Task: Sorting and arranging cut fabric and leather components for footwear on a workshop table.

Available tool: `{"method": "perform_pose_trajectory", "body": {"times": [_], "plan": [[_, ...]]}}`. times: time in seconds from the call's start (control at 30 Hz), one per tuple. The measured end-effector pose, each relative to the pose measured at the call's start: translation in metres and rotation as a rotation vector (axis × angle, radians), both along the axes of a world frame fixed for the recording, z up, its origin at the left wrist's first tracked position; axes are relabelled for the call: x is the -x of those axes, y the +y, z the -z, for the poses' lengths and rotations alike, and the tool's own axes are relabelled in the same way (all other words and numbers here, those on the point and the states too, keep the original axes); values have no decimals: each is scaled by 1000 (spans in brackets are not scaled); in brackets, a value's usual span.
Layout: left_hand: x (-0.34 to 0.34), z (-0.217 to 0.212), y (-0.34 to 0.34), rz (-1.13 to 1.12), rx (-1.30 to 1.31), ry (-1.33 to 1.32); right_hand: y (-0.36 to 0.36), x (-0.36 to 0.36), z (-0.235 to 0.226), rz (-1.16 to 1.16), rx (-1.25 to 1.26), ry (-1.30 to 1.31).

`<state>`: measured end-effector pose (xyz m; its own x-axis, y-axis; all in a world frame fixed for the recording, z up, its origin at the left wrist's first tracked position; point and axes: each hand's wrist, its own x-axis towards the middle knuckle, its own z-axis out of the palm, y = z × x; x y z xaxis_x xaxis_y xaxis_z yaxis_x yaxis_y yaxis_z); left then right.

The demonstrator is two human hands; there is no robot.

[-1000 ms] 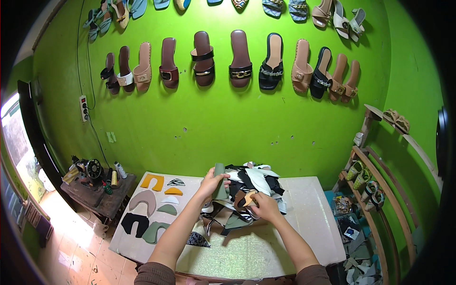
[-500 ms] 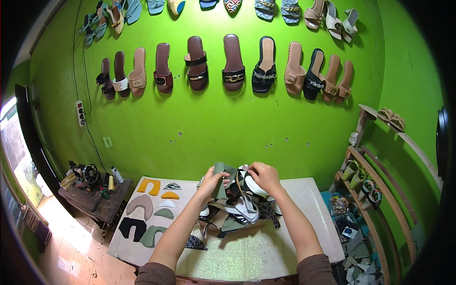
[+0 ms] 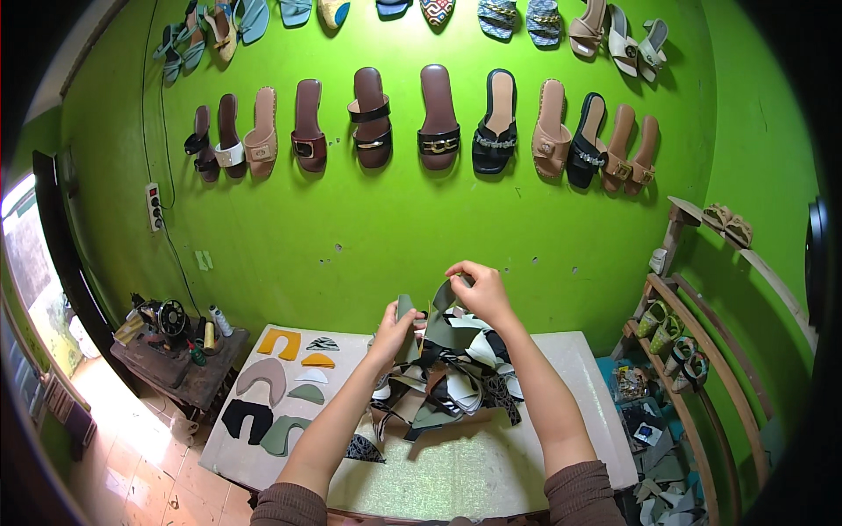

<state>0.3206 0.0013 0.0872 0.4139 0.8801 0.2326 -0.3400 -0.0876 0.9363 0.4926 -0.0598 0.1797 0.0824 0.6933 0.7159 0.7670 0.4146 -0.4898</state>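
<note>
My left hand is closed on a grey-green leather piece, held upright at the left side of a heap. Higher and to the right, my right hand pinches the top of a second grey-green leather piece, which hangs down toward the heap. Both hands are over the heap of leather scraps, mixed in black, white, green and striped patterns. To its left lie sorted cut pieces: a yellow arch, a mauve arch, a black one, a green one and several small half-rounds.
The heap rests on a pale table against a green wall. A sewing machine stands on a small table at left. At right are a wooden shoe rack and floor scraps. Sandals hang on the wall.
My right hand has risen from the heap, lifting a grey-green piece with it. My left hand stays in nearly the same place with its piece. The view has shifted slightly.
</note>
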Motion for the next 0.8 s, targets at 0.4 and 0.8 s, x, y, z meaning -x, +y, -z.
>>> {"method": "perform_pose_trajectory", "body": {"times": [0.4, 0.8], "plan": [[-4, 4, 9, 20, 77, 21, -5, -6, -11, -235, -130, 157], [-12, 30, 29, 146, 219, -120, -9, -6, 1, -444, 64, 141]]}}
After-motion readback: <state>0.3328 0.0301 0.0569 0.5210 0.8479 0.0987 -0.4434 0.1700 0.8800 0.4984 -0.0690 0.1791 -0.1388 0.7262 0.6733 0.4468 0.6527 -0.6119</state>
